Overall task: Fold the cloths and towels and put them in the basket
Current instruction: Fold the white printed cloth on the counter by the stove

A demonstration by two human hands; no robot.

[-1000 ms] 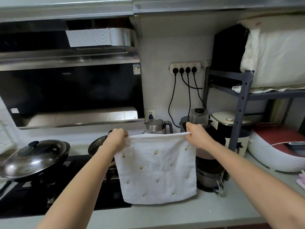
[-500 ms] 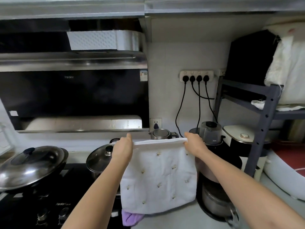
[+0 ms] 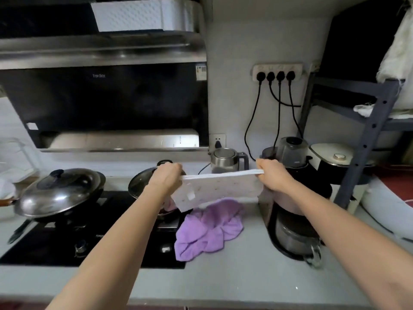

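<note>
A white cloth (image 3: 220, 190) with small embroidered dots is stretched in the air above the counter, its lower part swung up and away from me. My left hand (image 3: 166, 177) grips its left top corner and my right hand (image 3: 271, 175) pinches its right top corner. Below it a crumpled purple towel (image 3: 209, 229) lies on the grey counter (image 3: 234, 283), partly over the stove's edge. No basket is in view.
A black gas stove (image 3: 67, 242) holds a lidded wok (image 3: 60, 193) and a lidded pot (image 3: 143, 182). A steel kettle (image 3: 225, 159), a blender (image 3: 292, 153) and a black appliance (image 3: 295, 233) stand at the right beside a grey rack (image 3: 366, 142). A range hood (image 3: 107, 97) hangs above.
The cloth hung flat facing me; now its lower part has swung up and away, showing less of it. The view has tilted down, revealing the purple towel on the counter.
</note>
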